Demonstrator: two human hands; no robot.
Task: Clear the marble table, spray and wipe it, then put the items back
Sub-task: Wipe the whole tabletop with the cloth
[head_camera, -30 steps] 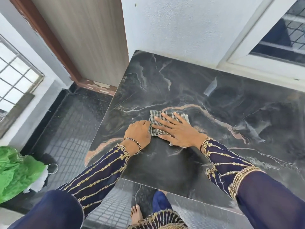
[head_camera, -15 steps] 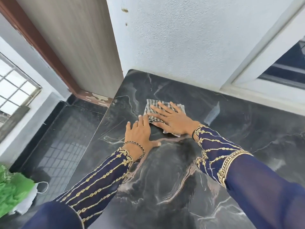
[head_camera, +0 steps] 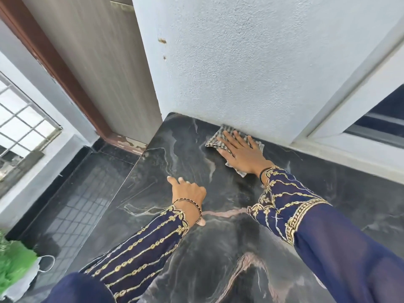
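Head view: right hand (head_camera: 242,155) pressed flat, fingers spread, on checked cloth (head_camera: 215,141) at far edge of dark marble table (head_camera: 218,248), cloth touching white wall (head_camera: 240,62). Left hand (head_camera: 189,194) rests on tabletop nearer the left edge, fingers loosely curled, gripping nothing. Navy gold-embroidered sleeves (head_camera: 140,243) on both arms. Green bag (head_camera: 13,265) on floor, lower left.

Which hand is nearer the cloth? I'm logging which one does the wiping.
Right. The right hand lies flat on the cloth, pressing it to the table at the wall. The left hand rests on bare marble nearer the person, apart from the cloth.
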